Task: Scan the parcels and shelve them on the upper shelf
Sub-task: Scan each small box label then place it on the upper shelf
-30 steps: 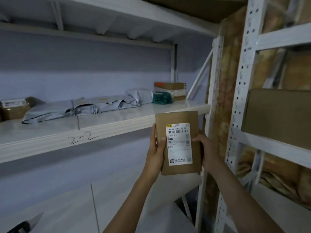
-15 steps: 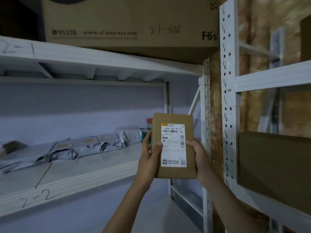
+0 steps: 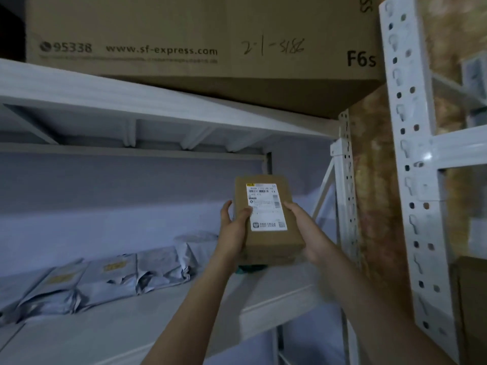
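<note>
While both arms are stretched forward and upward, a small brown parcel [image 3: 268,219] is held between the left hand [image 3: 233,229] and the right hand [image 3: 307,233]. The grip of the left hand is closed on the parcel's left edge, with the thumb laid across the front beside the white shipping label [image 3: 266,206]; the grip of the right hand is closed on the right edge and lower corner. The parcel is tilted back, label facing the camera, and is held in the air above the right end of the lower shelf [image 3: 163,312], below the upper shelf [image 3: 131,93]. A row of grey mailer bags [image 3: 110,277] is laid along the back of the lower shelf, to the left of the hands. A large cardboard box [image 3: 200,48], printed with "www.sf-express.com" and "F6s" and marked by hand, is seated on the upper shelf. A white perforated upright [image 3: 411,164] is seen at the right.
</note>
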A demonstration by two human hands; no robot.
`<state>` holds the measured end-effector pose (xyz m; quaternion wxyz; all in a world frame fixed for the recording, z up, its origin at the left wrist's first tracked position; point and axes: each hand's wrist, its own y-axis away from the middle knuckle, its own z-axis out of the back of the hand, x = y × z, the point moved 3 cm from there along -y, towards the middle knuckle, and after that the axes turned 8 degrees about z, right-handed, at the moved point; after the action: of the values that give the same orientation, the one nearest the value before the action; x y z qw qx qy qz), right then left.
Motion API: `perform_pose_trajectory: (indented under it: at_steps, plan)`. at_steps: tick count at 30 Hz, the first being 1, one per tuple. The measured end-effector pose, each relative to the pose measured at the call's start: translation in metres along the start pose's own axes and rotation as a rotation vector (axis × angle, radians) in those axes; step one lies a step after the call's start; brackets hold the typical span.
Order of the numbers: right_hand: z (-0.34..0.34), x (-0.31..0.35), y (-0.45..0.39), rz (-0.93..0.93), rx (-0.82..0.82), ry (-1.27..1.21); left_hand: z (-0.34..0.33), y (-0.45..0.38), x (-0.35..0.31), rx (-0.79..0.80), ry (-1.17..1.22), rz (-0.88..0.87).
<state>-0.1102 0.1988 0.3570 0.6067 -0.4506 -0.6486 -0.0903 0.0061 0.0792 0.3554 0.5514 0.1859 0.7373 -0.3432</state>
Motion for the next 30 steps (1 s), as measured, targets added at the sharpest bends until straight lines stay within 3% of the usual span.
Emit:
perform_pose_trajectory:
  at_steps: [3, 8, 13, 18, 21, 24, 30]
  plan:
    - [0.0, -0.011, -0.033, 0.025, -0.008, -0.03, 0.002, -0.039, -0.003, -0.008, 0.072, 0.036]
    - [-0.008, -0.023, -0.074, 0.16, -0.004, 0.119, -0.007, -0.103, -0.006, -0.099, 0.222, 0.135]
    - [-0.004, -0.013, -0.123, 0.323, -0.062, 0.25, -0.031, -0.144, -0.015, -0.106, 0.191, 0.145]
    - [0.009, -0.017, -0.176, 0.313, -0.156, 0.252, -0.059, -0.16, -0.005, 0.072, -0.078, -0.014]
    - [0.016, -0.036, -0.207, 0.28, -0.176, 0.406, -0.063, -0.181, 0.01, 0.123, -0.235, -0.045]
    - [0.022, -0.058, -0.224, 0.203, -0.146, 0.53, -0.06, -0.197, 0.027, 0.041, -0.45, 0.002]
    - [0.026, -0.086, -0.242, 0.195, -0.178, 0.473, -0.057, -0.223, 0.05, -0.197, -0.816, -0.004]
